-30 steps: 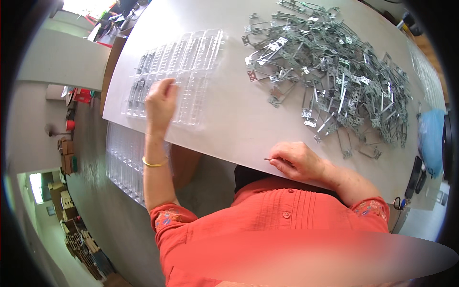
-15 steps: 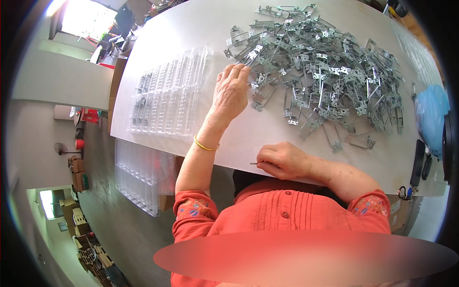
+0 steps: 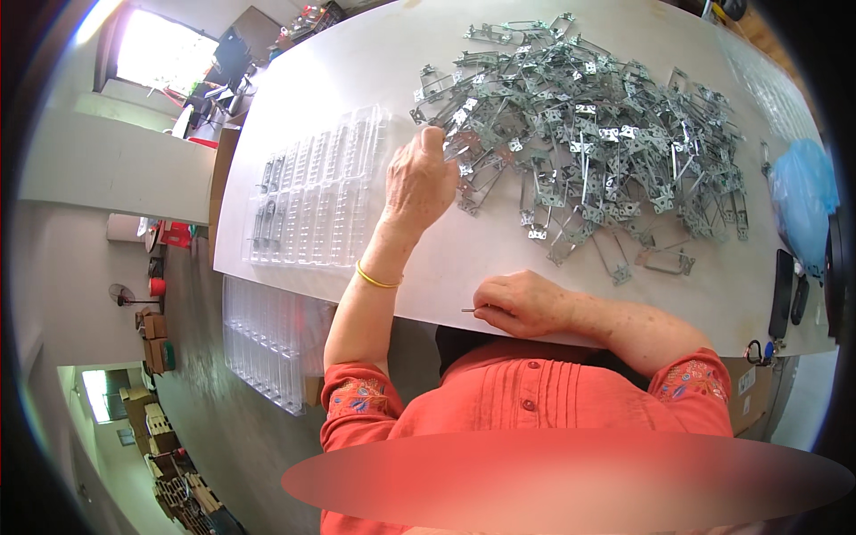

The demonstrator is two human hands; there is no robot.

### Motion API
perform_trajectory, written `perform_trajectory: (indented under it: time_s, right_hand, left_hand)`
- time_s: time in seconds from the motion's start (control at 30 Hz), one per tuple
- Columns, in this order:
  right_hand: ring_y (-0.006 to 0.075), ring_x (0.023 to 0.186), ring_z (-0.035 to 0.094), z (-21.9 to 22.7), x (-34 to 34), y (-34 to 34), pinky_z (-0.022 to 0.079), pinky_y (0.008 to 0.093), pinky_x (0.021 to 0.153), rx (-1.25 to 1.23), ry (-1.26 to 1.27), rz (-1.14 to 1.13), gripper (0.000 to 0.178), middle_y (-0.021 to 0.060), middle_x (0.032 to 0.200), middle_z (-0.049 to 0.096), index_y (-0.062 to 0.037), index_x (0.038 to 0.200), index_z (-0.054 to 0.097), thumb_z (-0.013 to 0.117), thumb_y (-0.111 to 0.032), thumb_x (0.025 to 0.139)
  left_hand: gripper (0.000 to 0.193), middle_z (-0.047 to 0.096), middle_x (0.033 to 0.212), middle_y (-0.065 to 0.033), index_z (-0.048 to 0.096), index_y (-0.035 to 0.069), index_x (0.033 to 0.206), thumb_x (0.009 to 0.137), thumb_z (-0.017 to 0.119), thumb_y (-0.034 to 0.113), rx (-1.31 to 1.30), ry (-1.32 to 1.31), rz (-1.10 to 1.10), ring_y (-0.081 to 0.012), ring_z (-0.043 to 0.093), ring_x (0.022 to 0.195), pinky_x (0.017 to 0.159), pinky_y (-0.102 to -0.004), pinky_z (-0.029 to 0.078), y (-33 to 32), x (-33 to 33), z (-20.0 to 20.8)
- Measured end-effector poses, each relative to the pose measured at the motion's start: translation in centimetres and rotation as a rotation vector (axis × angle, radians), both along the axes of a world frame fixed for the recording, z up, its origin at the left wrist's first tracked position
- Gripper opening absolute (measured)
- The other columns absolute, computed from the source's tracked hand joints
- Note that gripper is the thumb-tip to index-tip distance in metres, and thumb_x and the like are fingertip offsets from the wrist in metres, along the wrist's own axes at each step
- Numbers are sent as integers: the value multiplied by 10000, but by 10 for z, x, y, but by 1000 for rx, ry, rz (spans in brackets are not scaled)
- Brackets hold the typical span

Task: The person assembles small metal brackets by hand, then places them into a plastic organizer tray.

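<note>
A large heap of silvery metal wire-and-plate brackets (image 3: pixel 606 134) spreads over the white table (image 3: pixel 499 241). At the heap's left edge is my left hand (image 3: pixel 421 183), its fingers curled in among the nearest brackets; whatever they grip is hidden behind the hand. My right hand (image 3: pixel 526 303) rests at the table's near edge, closed in a pinch. From its fingertips a short thin metal rod (image 3: pixel 468 310) sticks out to the left. Left of my left hand lies a clear plastic tray (image 3: pixel 325 192) with rows of slots. A few metal pieces (image 3: pixel 267 209) sit in its leftmost slots.
More clear trays (image 3: pixel 263 343) are stacked below the table's left edge. On the right are a blue plastic bag (image 3: pixel 802 205), a dark phone-like object (image 3: pixel 780 290) and clear plastic wrap (image 3: pixel 767 85). Cardboard boxes (image 3: pixel 156 343) stand on the floor at far left.
My left hand's fingers, stretched toward the heap before, have curled in at its edge. My right hand still pinches the thin rod. The whole view has shifted slightly.
</note>
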State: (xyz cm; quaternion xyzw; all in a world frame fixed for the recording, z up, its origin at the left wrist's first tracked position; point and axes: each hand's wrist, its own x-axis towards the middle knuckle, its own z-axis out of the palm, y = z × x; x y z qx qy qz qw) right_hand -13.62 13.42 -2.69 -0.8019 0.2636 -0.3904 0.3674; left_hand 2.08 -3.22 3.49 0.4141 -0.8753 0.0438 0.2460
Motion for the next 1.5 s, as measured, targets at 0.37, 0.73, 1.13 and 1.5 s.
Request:
perform_trajectory:
  time_s: [0.37,0.73,1.13,1.5]
  right_hand:
    - [56,644,568,40,-22,-9,469,234,578,400,-264,-333,37,-16,714,565,-70,1009,595,616,-69,979]
    - [-9,653,433,70,-66,-20,357,195,558,237,-330,-830,33,-84,743,524,-61,1023,590,597,-68,992]
    - [4,600,400,49,-70,-19,331,204,511,283,-206,-820,7,-67,681,499,-49,978,602,607,-51,973]
    - [17,603,467,51,-73,-12,376,208,528,378,-196,-778,159,-30,698,556,-29,1128,560,612,-72,984]
  left_hand:
    - [171,679,830,-95,469,40,982,934,633,54,1212,947,-251,-88,597,624,534,-221,467,37,-26,0]
    - [249,706,806,-83,444,40,1024,1080,432,282,930,674,-392,-56,485,565,530,-221,425,62,-52,-3]
    - [279,695,818,-95,415,7,1197,1078,433,258,856,670,-412,-109,524,591,581,-272,460,68,-53,-18]
    - [297,646,766,-144,464,-26,1128,910,652,50,260,408,-437,-342,631,610,594,-384,507,67,-55,-34]
